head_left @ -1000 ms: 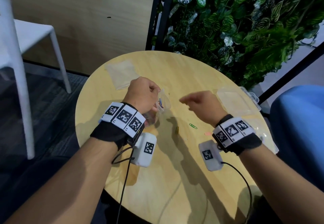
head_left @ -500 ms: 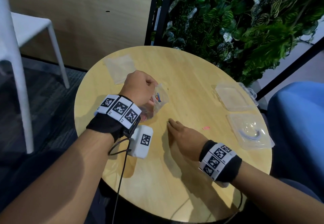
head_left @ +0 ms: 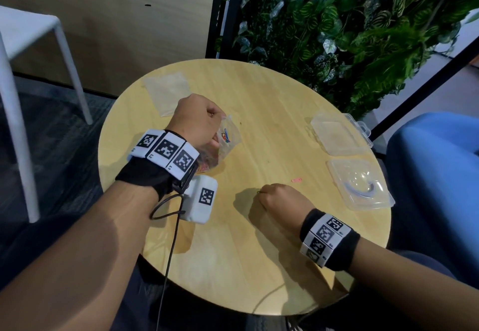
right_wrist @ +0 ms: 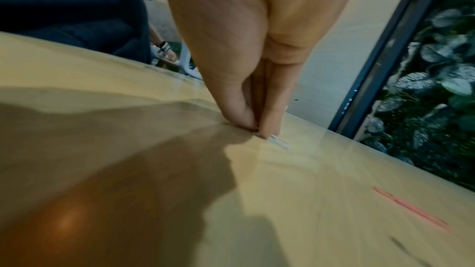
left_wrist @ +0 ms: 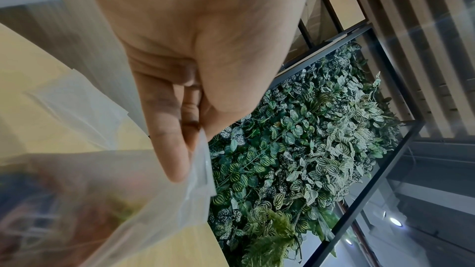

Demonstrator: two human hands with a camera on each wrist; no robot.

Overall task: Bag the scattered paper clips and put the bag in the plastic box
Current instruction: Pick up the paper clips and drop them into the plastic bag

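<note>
Pinching the mouth of the small clear plastic zip bag (head_left: 228,141) between thumb and fingers, my left hand (head_left: 199,123) holds it up above the round light-wood table (head_left: 272,266), at about ten o'clock from the table's middle; through the film I can see a tangle of coloured paper clips (head_left: 226,136) already inside, and the left wrist view shows my fingertips (left_wrist: 177,168) closed on the bag's sealing strip. My right hand (head_left: 282,201) is down on the tabletop near the middle, thumb and forefinger pressed together at their tips on a pale, thin paper clip (right_wrist: 279,143) that is too blurred to make out well; it lies flat against the wood under my fingertips (right_wrist: 241,117). Just beyond that hand, toward one o'clock, a pink paper clip (head_left: 296,180) lies loose on the table. Farther out at three o'clock sits the clear plastic box (head_left: 360,188), open, near the table's edge, and its clear hinged lid (head_left: 337,133) lies spread at two o'clock just behind it. At eleven o'clock, past my left hand, a second flat clear plastic bag (head_left: 168,92) lies on the wood. Beyond the table stand a wall of green leafy plants (head_left: 363,32) and a white chair (head_left: 31,45).
</note>
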